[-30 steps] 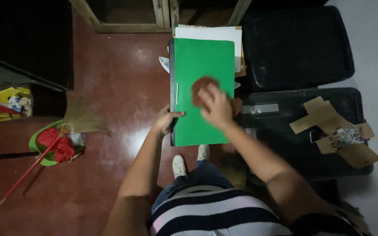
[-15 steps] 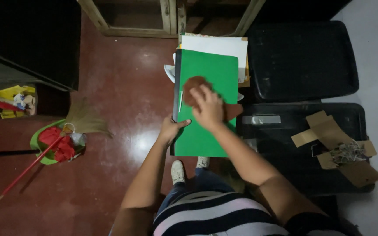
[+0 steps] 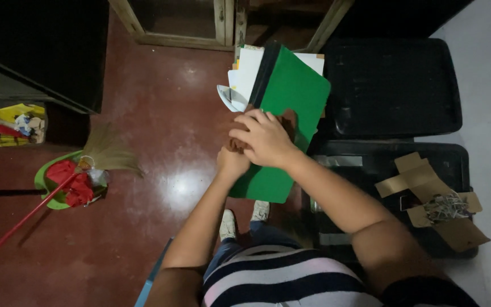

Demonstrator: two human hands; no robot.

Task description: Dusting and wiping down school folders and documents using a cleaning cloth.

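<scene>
Compared with the views from a moment earlier, the flat green card folder (image 3: 291, 113) now sits skewed: its far end swings to the right and its near end toward the person's legs, where before it lay square to the stack beneath. The brown cloth (image 3: 286, 122), earlier out in the open middle of the cover, is now mostly under the right hand (image 3: 265, 139), which has drawn back toward the folder's left edge. In my judgement the wiping of the cover is in progress and the stroke has dragged the folder round, so it needs steadying.

The right hand lies palm down, fingers curled over the cloth and pressing it to the cover. The left hand (image 3: 233, 162) sits just below it at the folder's left edge; whether it grips the edge or only braces it cannot be told, as the right hand covers it.

The folder is plain and matte, with no visible marks or creases. It rests on a pile of white papers (image 3: 245, 79), partly over the black plastic crate lid (image 3: 393, 85), above the red-brown polished floor (image 3: 160, 142).
</scene>
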